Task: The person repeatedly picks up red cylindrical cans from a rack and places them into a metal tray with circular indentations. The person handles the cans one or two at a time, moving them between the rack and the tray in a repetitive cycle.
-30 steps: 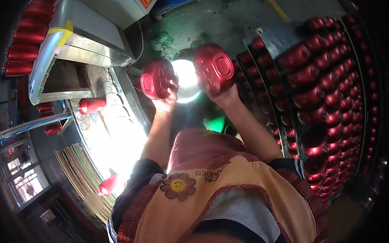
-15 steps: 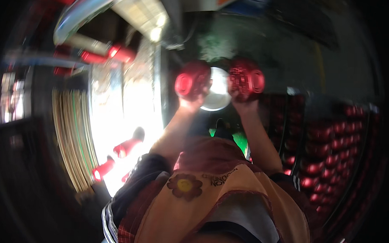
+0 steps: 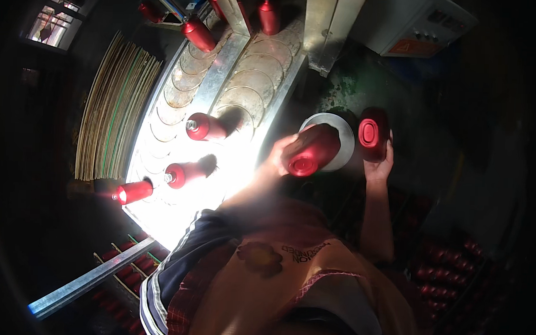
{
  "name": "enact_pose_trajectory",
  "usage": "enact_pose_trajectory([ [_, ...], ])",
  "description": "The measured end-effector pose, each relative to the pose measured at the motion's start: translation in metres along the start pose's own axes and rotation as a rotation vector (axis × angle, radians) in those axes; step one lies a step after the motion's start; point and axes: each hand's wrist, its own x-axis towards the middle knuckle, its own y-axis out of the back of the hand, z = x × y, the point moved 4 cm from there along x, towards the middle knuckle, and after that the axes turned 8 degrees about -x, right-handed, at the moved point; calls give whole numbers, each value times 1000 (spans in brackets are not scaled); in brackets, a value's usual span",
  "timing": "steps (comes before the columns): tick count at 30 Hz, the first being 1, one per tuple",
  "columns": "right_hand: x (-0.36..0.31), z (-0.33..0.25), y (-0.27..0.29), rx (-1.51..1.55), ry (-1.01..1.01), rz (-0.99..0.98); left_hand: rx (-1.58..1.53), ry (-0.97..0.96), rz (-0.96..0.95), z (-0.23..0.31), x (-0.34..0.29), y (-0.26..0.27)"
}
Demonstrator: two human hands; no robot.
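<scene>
My left hand (image 3: 278,156) is wrapped around a red bottle (image 3: 317,149), which is tilted so that its base points back at me. In my right hand (image 3: 380,167) is a second red bottle (image 3: 373,134), also turned base toward me, its neck hidden. Below and between them shows a round white-grey surface (image 3: 346,145), partly covered by the left bottle; what it belongs to is unclear. On the brightly lit conveyor to the left stand a red bottle (image 3: 205,127) and another red bottle (image 3: 187,173), both with silvery necks.
The slatted conveyor (image 3: 244,96) curves away to the far left, with more bottles such as this red one (image 3: 269,17). A stack of thin boards (image 3: 116,112) stands beyond it. A grey control cabinet (image 3: 429,25) is at the back right. Rows of red bottles (image 3: 447,271) fill the lower right.
My view has turned left, bringing more of the conveyor into sight. The left bottle has tilted and come lower, and the two held bottles are farther apart. Both hands keep their grip.
</scene>
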Motion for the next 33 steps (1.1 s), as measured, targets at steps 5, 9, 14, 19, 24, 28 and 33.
enact_pose_trajectory([
  [5,38,37,-155,-655,351,-316,738,-251,105,82,-128,-67],
  [9,75,143,-258,-1235,806,-632,1342,-322,459,113,-212,-103],
  [14,151,250,-287,-1421,665,-788,1775,-285,649,138,-255,-107],
  [19,173,230,-310,-1676,858,-629,1864,-410,781,161,-252,-49],
  [24,77,219,-347,-1378,510,-1209,1909,-525,713,180,-231,-2],
  [28,-24,252,-335,-1415,433,-1463,1949,-537,659,185,-209,5],
  [33,-4,262,-326,-1500,494,-1056,1850,-557,622,189,-189,9],
])
